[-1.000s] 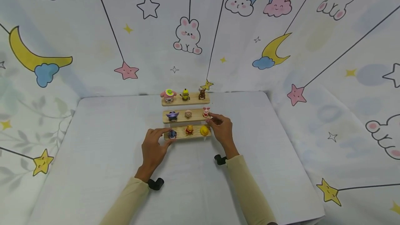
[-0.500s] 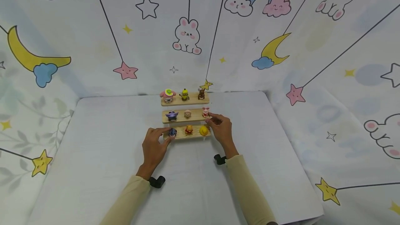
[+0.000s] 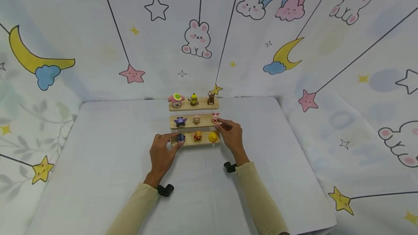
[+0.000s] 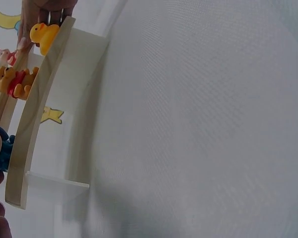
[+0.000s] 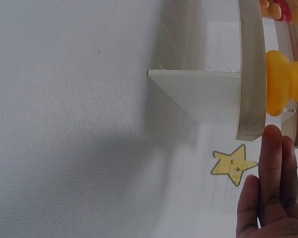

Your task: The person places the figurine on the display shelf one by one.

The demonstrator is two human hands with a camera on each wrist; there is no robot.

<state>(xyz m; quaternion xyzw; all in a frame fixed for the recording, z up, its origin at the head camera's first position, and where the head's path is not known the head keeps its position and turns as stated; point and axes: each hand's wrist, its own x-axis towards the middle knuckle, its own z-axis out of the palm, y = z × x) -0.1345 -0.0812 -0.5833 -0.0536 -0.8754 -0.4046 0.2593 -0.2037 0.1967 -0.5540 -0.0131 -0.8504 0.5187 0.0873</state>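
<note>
A three-tier wooden display stand with small figurines is at the middle of the table. My left hand (image 3: 162, 153) pinches a dark blue figurine (image 3: 181, 138) between thumb and index finger at the left end of the front shelf (image 3: 205, 141). A red-shirted bear figurine (image 3: 197, 136) and a yellow duck (image 3: 213, 136) share that shelf. My right hand (image 3: 231, 135) has thumb and index finger around a pink piglet figurine (image 3: 214, 117) at the right end of the middle shelf (image 3: 205, 120). In the right wrist view, other fingers (image 5: 270, 168) extend beside the shelf end, below the duck (image 5: 278, 82).
The middle shelf also bears a purple figurine (image 3: 180, 121) and a beige one (image 3: 196, 119). On the rear shelf (image 3: 202, 106) stand a pink figurine (image 3: 176, 100), a yellow-green one (image 3: 193, 99) and a brown one (image 3: 210, 99). Clear supports (image 5: 198, 89) lift the shelves off the white table (image 3: 114, 162).
My left hand and the dark blue figurine have shifted very slightly to the right. My right hand holds nearly the same place at the piglet.
</note>
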